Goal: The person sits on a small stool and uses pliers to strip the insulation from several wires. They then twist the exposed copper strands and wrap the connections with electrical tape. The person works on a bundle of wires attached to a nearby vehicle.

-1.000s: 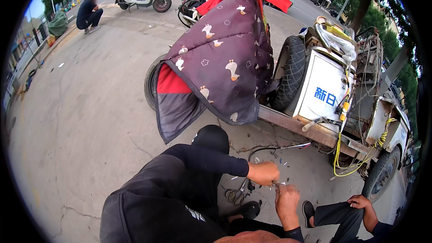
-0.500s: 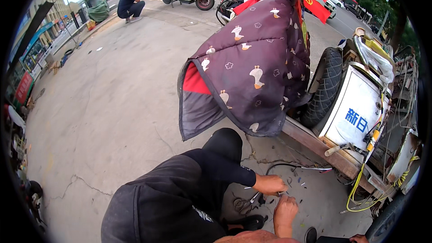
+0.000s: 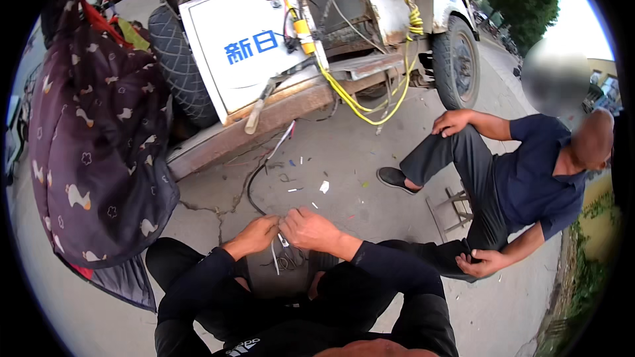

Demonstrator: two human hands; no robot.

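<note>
My left hand [image 3: 256, 235] is closed in a pinch, fingertips at the end of a black cable [image 3: 251, 188]. That cable runs along the ground from beneath the vehicle, where thin red and white wires [image 3: 288, 132] stick out. Right against it, my right hand [image 3: 311, 230] is also closed, its curled fingers hiding what they pinch. A small white and silver piece [image 3: 284, 240] shows just below the fingertips; its kind is unclear. Under my hands, between my knees, lie loops of thin wire or tool handles [image 3: 287, 263], too small to tell apart.
Ahead stands a worn three-wheeled vehicle with a white panel [image 3: 248, 39], a rusty frame beam [image 3: 258, 116] and hanging yellow cable [image 3: 360, 109]. A quilted cover [image 3: 99, 152] hangs at left. At right a person [image 3: 529, 172] sits by a wooden stool [image 3: 451, 215]. Scraps [image 3: 324, 187] litter the concrete.
The view has swung to the right, bringing the vehicle to the front and the seated person into sight. My hands stay close together, still pinching.
</note>
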